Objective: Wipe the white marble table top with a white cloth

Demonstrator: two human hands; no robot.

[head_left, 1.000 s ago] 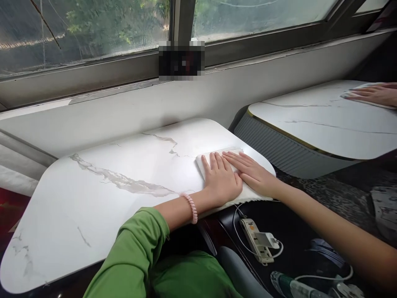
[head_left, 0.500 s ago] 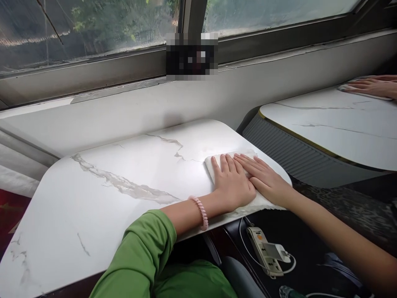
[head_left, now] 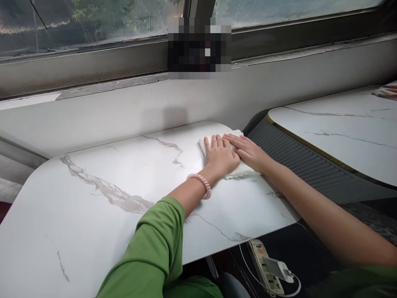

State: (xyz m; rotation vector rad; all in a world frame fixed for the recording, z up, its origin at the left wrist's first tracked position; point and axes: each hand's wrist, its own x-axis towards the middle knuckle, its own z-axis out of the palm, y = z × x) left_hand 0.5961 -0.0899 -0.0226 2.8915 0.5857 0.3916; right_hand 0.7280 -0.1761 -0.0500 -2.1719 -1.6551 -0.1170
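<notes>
A folded white cloth [head_left: 245, 169] lies on the white marble-patterned tabletop [head_left: 87, 236], close to its far right corner. My left hand [head_left: 221, 157] presses flat on the cloth with its fingers spread; a pink coiled band [head_left: 203, 184] circles that wrist. Beside it, my right hand [head_left: 249, 153] rests flat on the cloth's right part, its fingers stretched out and the thumb side against my left hand. Both palms hide much of the cloth.
To the right stands a second marble-patterned table [head_left: 335, 128] with a dark, gold-trimmed edge. Another person's hand [head_left: 387, 89] is at its far end. A white wall [head_left: 124, 120] runs behind, under windows. Below the near edge lies a power strip [head_left: 263, 265] with a plugged-in charger and cable.
Both my hands and the cloth have slid away from me, from the table's near right edge toward the far right corner. The other person's hand has moved toward the right edge of view.
</notes>
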